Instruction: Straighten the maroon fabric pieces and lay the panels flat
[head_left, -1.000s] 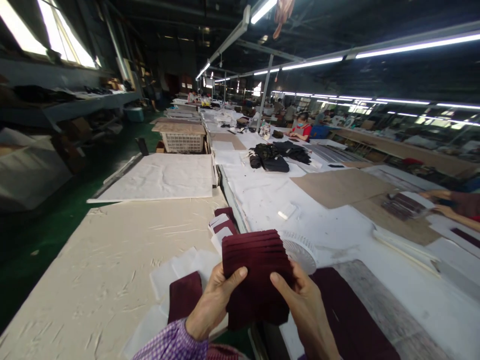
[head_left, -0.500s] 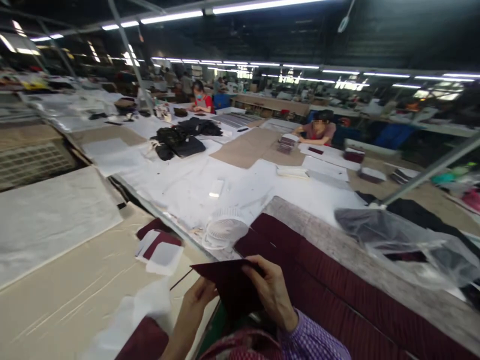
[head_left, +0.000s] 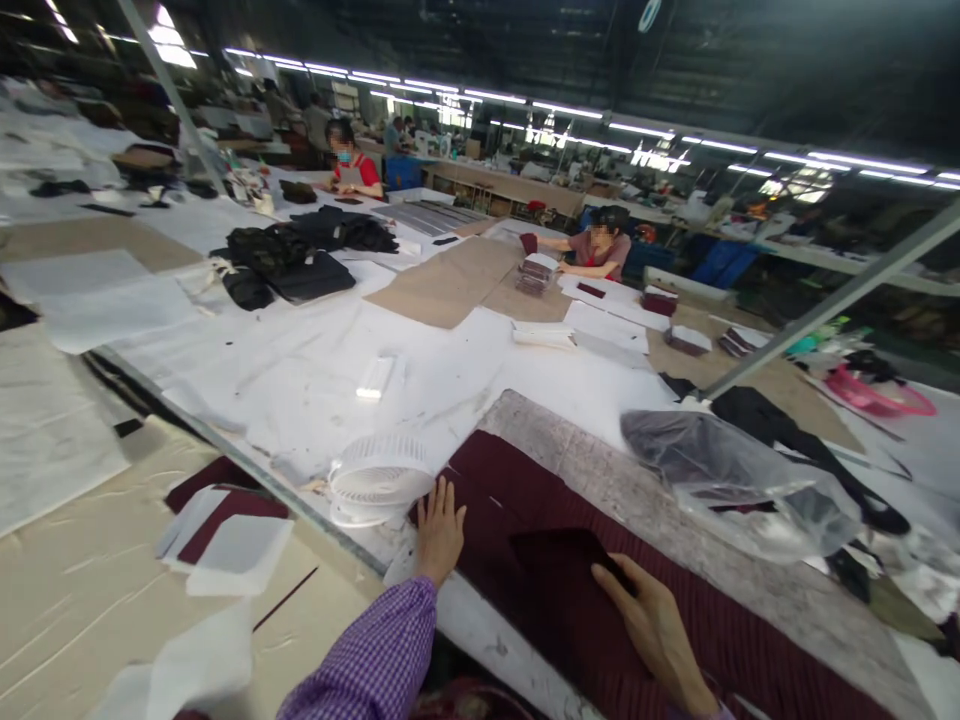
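My left hand [head_left: 440, 530] lies flat with fingers spread at the near left corner of the overlapping maroon fabric pieces [head_left: 495, 480], close to a white fan [head_left: 381, 480]. Between the thumb and fingers of my right hand [head_left: 651, 610] is a dark maroon fabric piece [head_left: 566, 570], held over the rows of maroon pieces. Its lower edge blends into the fabric beneath, so I cannot tell whether it touches. These rows rest on a mottled grey board [head_left: 570, 440].
On the cream surface [head_left: 75, 600] at left lie white sheets [head_left: 240, 555] with maroon pieces and a thin dark strip [head_left: 285, 600]. A clear plastic bag [head_left: 735, 480] and a slanted metal pole [head_left: 832, 310] stand right. Two co-workers [head_left: 600, 250] sit across the table.
Both hands held the maroon piece over the near table edge. The left has let go and reached forward onto the laid fabric; the right has carried the piece right. The view has turned right.
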